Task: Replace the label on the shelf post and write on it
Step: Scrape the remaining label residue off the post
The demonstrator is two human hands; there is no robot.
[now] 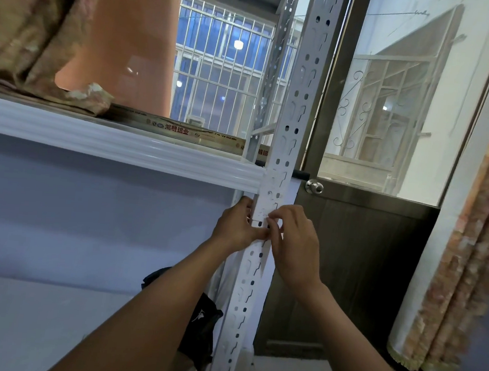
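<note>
Both grips at the post, label between my fingertips.
My left grip [235, 226] curls round the shelf post [246, 289], thumb across its face. My right grip [294, 243] pinches the lower edge of the white label [267, 202], just above both grips and under the shelf beam [122, 148].

Home storage/back rm: slotted steel shelf post [296, 101] w/ white shelf [108, 141], fabric bundle [30, 18] at 10 o'clock, long printed carton [177, 130], glass-top door [365, 240] w/ knob [314, 187] at 3 o'clock, barred windows [218, 64] at 12.
</note>
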